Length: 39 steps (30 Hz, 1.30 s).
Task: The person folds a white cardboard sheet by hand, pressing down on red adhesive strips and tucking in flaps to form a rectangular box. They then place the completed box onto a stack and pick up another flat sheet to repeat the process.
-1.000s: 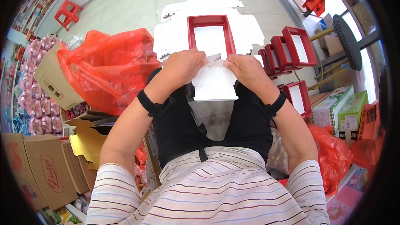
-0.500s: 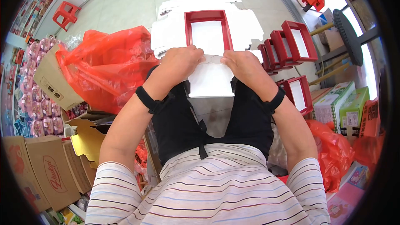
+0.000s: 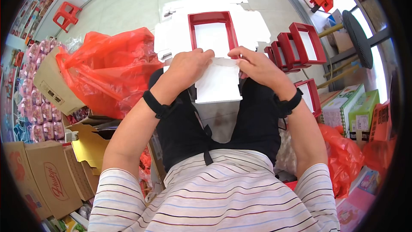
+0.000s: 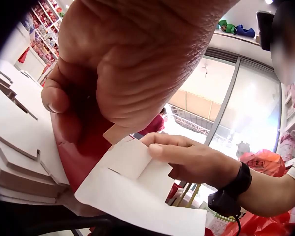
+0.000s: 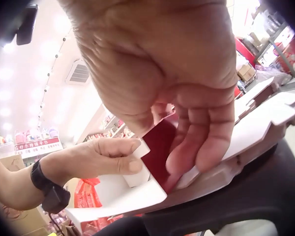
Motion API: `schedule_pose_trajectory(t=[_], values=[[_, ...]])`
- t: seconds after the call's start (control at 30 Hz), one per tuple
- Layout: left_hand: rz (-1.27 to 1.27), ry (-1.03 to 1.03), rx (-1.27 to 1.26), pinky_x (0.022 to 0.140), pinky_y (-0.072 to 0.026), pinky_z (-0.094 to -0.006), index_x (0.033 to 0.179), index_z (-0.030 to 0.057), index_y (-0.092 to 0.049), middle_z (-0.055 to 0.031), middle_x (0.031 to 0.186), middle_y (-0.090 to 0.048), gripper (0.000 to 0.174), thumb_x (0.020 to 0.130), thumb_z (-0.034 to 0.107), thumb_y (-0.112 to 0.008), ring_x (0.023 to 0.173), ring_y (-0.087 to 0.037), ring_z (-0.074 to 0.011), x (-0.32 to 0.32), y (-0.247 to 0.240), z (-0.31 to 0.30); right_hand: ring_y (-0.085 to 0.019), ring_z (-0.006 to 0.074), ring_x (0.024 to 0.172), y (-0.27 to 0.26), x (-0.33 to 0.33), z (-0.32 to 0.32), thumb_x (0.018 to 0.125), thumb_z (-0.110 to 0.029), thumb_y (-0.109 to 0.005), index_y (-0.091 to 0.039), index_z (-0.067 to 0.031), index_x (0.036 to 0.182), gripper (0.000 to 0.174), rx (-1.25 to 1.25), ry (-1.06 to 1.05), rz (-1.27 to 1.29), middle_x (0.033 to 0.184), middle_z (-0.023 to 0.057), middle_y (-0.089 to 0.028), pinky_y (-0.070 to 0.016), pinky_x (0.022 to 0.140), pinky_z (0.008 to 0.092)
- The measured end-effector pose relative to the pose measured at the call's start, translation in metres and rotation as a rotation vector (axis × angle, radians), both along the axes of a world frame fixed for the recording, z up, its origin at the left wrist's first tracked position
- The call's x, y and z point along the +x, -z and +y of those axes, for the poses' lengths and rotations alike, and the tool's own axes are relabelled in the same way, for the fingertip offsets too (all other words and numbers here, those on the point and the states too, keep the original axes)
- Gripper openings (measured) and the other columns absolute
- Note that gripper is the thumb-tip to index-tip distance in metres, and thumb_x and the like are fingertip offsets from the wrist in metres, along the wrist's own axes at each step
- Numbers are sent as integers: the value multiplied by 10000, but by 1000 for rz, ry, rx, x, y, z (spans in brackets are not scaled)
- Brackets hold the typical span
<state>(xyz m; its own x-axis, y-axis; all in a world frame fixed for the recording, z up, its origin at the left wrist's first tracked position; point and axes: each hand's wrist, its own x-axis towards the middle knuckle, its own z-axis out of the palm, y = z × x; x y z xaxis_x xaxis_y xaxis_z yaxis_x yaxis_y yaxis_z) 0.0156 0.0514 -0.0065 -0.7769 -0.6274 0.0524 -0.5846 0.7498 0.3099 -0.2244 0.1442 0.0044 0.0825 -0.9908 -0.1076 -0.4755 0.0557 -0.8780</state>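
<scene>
A partly folded cardboard box, red outside and white inside, lies on stacked white cardboard blanks in front of the knees. Its white end flap reaches back between the thighs. My left hand pinches the flap's left side where it meets the tray. In the right wrist view, that thumb lies on the white side. At the opposite corner, my right hand has its thumb on the white flap and its index finger along the upper edge. Its other fingers hang curled by the red wall.
White cardboard blanks spread under the box. Finished-looking red trays stack at right near a round black stool. A red plastic bag and brown cartons crowd the left; a green box stands at right.
Small raised tabs between the hands have gone down toward the tray's near edge. The right thumb and index finger have spread apart at their corner; the left hand stays at its side.
</scene>
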Motion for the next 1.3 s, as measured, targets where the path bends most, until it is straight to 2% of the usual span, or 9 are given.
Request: schedule_pose_trajectory(t=[0.17,0.3,0.53,0.57,0.67,0.7,0.83,1.03,1.3], values=[[-2,-6,-1,765,-553,-482,1139,125,-658,-130,945,-708,149,1045,229,-609,892,-716,-371,-3,1,0,-692,194,845,7,-8,3,969,-111,-654,-676,-19,1242,290,-175,-102,114,984,108,-713,-566,785,343],[4,-16,25,788,-561,-474,1177,130,-665,-123,1038,-703,187,1041,250,-622,895,-721,-359,0,1,2,-697,377,858,15,4,-1,951,-142,-681,-683,0,1029,162,-340,-45,415,958,186,-698,-560,771,415],[401,-180,16,821,-580,-445,1310,94,-636,-131,1278,-603,317,1011,188,-682,866,-694,-315,30,-16,23,-677,390,824,17,2,-3,968,-146,-648,-675,7,974,156,-373,-70,364,905,186,-677,-535,745,448],[471,-216,130,882,-566,-438,1309,70,-631,-142,1265,-611,359,965,143,-704,967,-674,-320,43,-8,20,-673,392,820,17,2,-4,969,-145,-646,-673,9,968,156,-382,-73,374,900,186,-675,-533,743,450],[360,74,42,1007,-518,-457,1295,47,-633,-153,1301,-613,405,917,160,-726,1110,-640,-340,82,19,15,-665,395,817,18,1,-6,973,-145,-641,-666,11,964,159,-382,-94,366,887,189,-666,-528,740,454],[310,109,148,1125,-442,-474,1328,38,-613,-166,1374,-607,492,882,195,-747,1259,-583,-370,85,16,23,-663,396,817,18,1,-8,974,-146,-640,-664,11,964,159,-378,-102,358,883,190,-663,-526,740,455],[241,149,90,1194,-386,-470,1459,21,-517,-179,1476,-573,752,842,308,-839,1412,-497,-389,85,5,36,-661,405,817,19,0,-7,963,-154,-633,-660,3,941,161,-385,-95,342,858,192,-663,-523,741,483],[250,186,-31,1124,-449,-474,1355,32,-567,-167,1395,-606,646,793,159,-861,1330,-558,-382,79,14,30,-656,399,817,21,-3,-10,975,-142,-636,-649,12,965,155,-361,-138,370,870,191,-657,-524,745,457],[352,208,-252,878,-582,-425,1169,45,-613,-129,1190,-699,414,797,37,-797,1066,-700,-346,62,28,17,-658,405,826,21,-8,-11,983,-150,-635,-652,13,968,165,-364,-147,334,864,203,-658,-520,744,462]])
